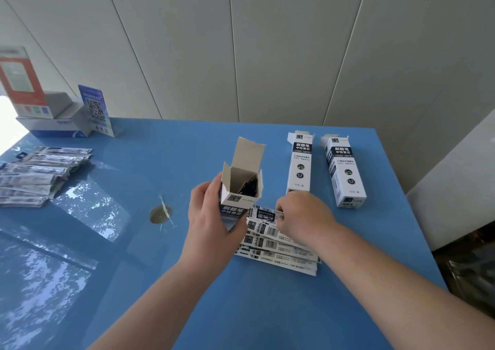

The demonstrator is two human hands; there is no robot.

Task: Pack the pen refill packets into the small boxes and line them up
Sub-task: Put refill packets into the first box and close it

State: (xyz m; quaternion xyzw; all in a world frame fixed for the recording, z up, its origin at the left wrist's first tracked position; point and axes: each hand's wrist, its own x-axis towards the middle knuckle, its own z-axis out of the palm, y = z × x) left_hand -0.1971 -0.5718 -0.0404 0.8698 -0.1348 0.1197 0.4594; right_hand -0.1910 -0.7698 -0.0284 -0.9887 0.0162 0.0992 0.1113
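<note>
A glossy blue counter fills the lower view, its surface mirroring bright light and patchy reflections on the left. Behind it rises a wall of pale grey-white panels divided by thin dark seams. At the far left corner strong daylight washes out the edge. A pale slab stands beyond the right edge.

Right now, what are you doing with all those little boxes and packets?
A person is packing pen refill packets into small boxes. The left hand holds an open box upright, with some packets already inside. The right hand pinches the top packet of a stack on the blue table. Two boxes lie side by side behind. More packets wait at the far left.
</note>
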